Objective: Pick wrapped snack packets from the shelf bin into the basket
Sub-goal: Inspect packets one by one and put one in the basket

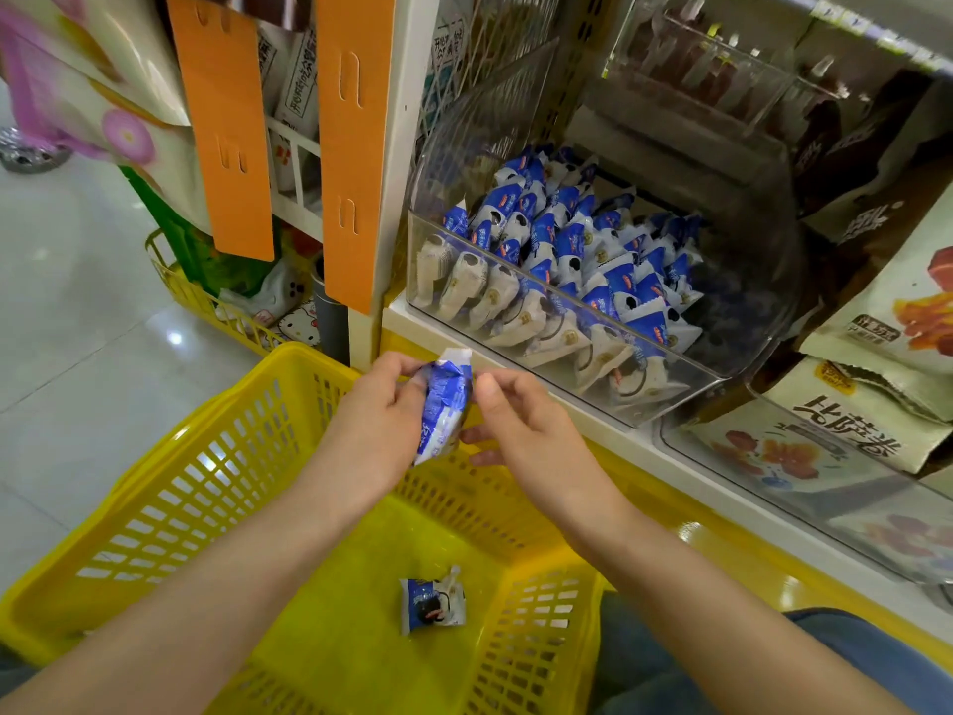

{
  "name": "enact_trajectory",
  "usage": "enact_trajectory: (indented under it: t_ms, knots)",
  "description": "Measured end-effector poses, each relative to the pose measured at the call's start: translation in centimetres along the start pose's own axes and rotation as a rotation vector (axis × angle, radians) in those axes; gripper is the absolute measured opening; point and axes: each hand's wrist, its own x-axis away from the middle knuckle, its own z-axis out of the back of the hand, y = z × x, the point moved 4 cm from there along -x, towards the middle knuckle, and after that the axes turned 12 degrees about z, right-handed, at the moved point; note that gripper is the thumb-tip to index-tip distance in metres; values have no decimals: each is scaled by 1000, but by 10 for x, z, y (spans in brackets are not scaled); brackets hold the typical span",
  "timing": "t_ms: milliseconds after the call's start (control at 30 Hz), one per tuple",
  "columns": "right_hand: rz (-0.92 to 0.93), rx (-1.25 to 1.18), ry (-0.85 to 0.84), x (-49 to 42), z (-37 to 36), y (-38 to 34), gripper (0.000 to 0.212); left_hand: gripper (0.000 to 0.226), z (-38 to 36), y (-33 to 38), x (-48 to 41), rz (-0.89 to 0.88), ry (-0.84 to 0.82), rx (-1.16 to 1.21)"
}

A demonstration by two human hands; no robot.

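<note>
Shelf edge [613,438], left hand [376,420], right hand [521,430] pinching packet [443,410] over basket [319,356]

The bin [748,301] is formed of clear, glossy plastic, and reflections are shown on its smooth walls. The packets [557,234] inside it are wrapped in glossy blue-and-white film. The same film, creased, is seen on the held packet [443,410] below the bin. The basket [170,487] below the bin is moulded in glossy yellow plastic. The strips [350,147] left of the bin are of matt orange sheet; plastic or card cannot be told. The pouches [876,301] right of the bin are finished matt and paper-like. The floor [77,327] left of the bin is polished and reflective.
</note>
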Motion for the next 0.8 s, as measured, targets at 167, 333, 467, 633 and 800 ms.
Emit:
enact_trajectory:
  t_ms: [167, 333, 467, 633, 800]
  knots:
    - [-114, -77, 1, -1, 10, 4, 26, 28, -8, -3, 7, 191, -189, 213]
    - [-102, -152, 94, -4, 19, 3, 22, 31, -11, 0, 8, 251, -278, 278]
    - [39, -88, 258, -7, 28, -6, 19, 31, -12, 4, 4, 225, -315, 268]
    - [322, 131, 328, 1, 31, -21, 23, 9, -16, 17, 8, 137, -389, 190]
    - [529, 270, 274, -1, 45, -44, 13, 12, -9, 40, 10, 3, -389, 238]
